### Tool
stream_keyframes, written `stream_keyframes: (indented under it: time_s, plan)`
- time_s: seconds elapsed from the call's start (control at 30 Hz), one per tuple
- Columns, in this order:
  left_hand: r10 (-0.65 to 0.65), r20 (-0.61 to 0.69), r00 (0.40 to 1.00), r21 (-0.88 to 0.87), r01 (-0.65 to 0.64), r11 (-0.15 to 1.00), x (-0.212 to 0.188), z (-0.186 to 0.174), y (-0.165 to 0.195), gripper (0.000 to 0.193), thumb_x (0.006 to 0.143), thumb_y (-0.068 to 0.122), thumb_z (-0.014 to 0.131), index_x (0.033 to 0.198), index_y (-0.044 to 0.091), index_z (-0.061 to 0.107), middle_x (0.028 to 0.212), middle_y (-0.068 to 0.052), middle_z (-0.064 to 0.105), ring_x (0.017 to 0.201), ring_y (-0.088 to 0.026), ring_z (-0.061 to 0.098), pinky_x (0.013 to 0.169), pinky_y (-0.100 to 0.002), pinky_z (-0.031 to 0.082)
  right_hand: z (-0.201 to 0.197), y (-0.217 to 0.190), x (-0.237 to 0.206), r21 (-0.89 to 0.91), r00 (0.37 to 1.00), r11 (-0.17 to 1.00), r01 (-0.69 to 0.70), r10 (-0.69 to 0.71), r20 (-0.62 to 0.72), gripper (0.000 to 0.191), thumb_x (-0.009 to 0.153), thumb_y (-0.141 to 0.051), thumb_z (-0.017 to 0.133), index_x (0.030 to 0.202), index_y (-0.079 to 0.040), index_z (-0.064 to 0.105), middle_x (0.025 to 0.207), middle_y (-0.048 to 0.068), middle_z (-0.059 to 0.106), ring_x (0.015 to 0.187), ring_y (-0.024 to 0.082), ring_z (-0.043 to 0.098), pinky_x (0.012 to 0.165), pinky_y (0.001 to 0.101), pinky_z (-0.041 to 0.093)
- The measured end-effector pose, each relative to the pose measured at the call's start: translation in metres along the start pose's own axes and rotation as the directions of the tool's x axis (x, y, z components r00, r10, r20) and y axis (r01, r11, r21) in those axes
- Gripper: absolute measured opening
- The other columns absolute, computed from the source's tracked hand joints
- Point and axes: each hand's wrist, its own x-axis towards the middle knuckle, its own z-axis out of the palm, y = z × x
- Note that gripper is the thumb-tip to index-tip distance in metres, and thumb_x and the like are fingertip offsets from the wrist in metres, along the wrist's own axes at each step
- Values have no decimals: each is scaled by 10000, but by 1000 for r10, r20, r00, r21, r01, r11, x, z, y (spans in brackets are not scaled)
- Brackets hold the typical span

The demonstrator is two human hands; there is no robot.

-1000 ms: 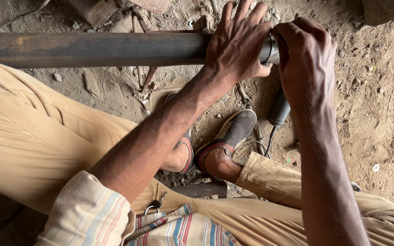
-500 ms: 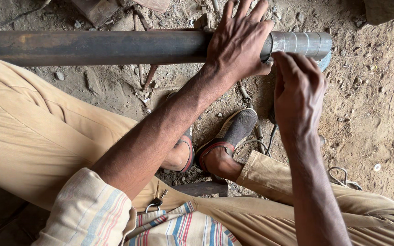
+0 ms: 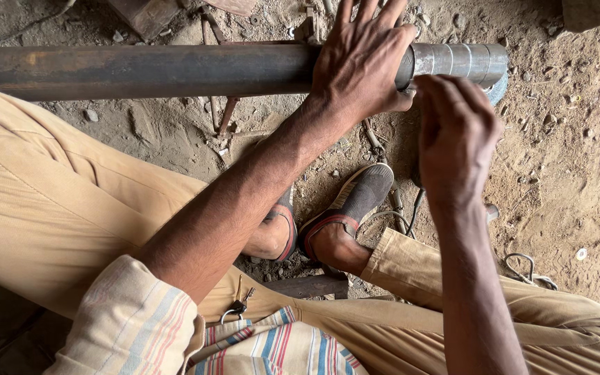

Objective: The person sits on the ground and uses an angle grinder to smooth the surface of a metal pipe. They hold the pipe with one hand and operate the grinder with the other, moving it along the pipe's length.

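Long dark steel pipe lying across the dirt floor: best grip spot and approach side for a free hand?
Judging by its pose, grip the long dark steel pipe on the bare dark span, coming from above with the palm wrapped over the round top. The left hand already presses it that way; the right hand sits by the shiny ground end, best left clear.

Your left hand [image 3: 359,66] lies flat on a metal pipe [image 3: 147,69], whose long stretch looks dark, dull and rust-mottled. Its end section [image 3: 460,61], just above your right hand [image 3: 456,135], is bright, bare metal with a smooth, ground sheen. Your trousers [image 3: 50,201] are matt tan cloth. The ground [image 3: 578,160] is rough, gritty dirt.
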Motion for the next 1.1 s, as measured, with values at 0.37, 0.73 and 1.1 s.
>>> stream_keyframes:
  time_s: [0.37, 0.73, 1.1]
  plan:
    - [-49, 401, 915, -52, 76, 996, 16, -27, -23, 817, 695, 575, 870, 1223, 8, 611, 1253, -191, 630, 1334, -400, 461, 1204, -716, 23, -65, -5, -86, 72, 910, 921, -384, 390, -141, 48, 1141, -94, 777, 1186, -81, 788, 987, 52, 794, 763, 120, 740, 609, 232, 550]
    - [50, 42, 998, 68, -52, 996, -16, -35, -21, 727, 662, 408, 981, 1203, 34, 672, 1138, -130, 734, 1205, -329, 653, 1234, -645, 95, -49, -24, -129, 246, 836, 831, -498, 536, -117, 59, 1090, -118, 786, 1149, -116, 793, 932, 24, 789, 753, 52, 660, 618, 201, 450]
    - [27, -17, 1000, 102, -25, 994, -24, -12, -14, 1086, 634, 538, 999, 1413, -30, 501, 1359, -230, 594, 1348, -391, 477, 1156, -602, 304, -31, -20, -127, 269, 851, 841, -469, 512, -117, 80, 1110, -186, 776, 1178, -146, 786, 999, 7, 795, 820, 36, 721, 709, 215, 524]
